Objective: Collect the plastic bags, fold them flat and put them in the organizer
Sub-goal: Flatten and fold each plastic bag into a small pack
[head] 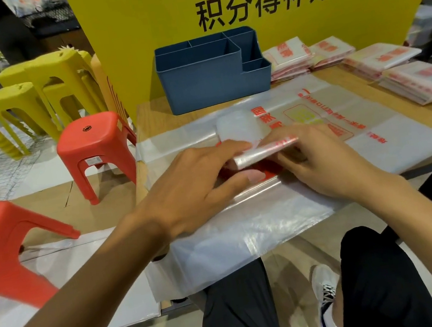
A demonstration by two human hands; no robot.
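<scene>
Head view, one entry. Table (pixel 428 115): pale wood-grain top, flat, dark frame under its near edge. Plastic bag (pixel 372 121): thin, clear, glossy film with red printed characters and a yellowish boxed panel, spread over the table in front of me, its near end hanging off the edge, wrinkled, toward my lap. Fold (pixel 264 153): a narrow, shiny ridge of the same bag, raised at its middle. My left hand (pixel 192 184): fingers lightly curled, fingertips and thumb pinching the left end of the fold. My right hand (pixel 327 157): fingers bent over the right end of the fold and gripping it against the sheet. Small pale cloudy rounded piece (pixel 240 127): lying on the bag just beyond my fingers; what it is I cannot tell. Organizer (pixel 210 82): matte blue plastic box, rectangular, split into several open compartments, with a lower step at its right corner, standing at the far edge of the table beyond the bag. Folded bags (pixel 409 70): flat squarish stacks, white with red print, just beside the organizer and along the right side. Yellow board (pixel 248 53): smooth, with black characters, upright behind the organizer. Red stools (pixel 92 143): moulded plastic, on my left. Yellow stools (pixel 18 101): the same shape, farther back.
</scene>
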